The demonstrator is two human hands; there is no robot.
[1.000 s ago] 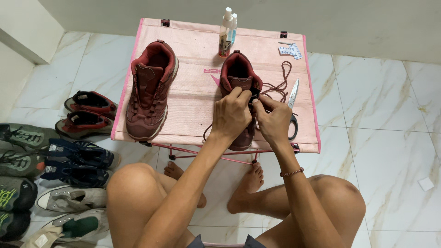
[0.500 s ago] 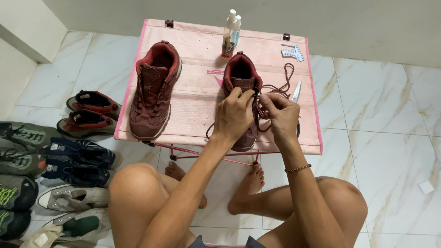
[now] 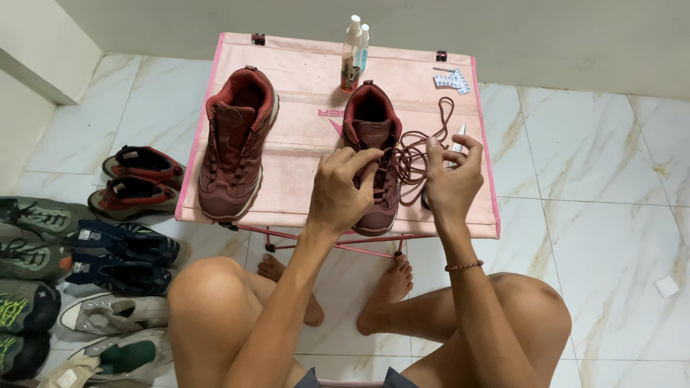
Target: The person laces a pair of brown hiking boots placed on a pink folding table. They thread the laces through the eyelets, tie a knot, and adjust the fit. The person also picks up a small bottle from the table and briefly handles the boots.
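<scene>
A single camera sits on the person's head and looks steeply down and forward. The pink table [image 3: 302,144] fills the upper middle of the view, fairly near, with the wall's foot along the top edge. The person's bare knees and feet take up the bottom. Tiled floor [image 3: 596,187] spreads to both sides, and shoes [image 3: 79,259] line the left edge.
</scene>
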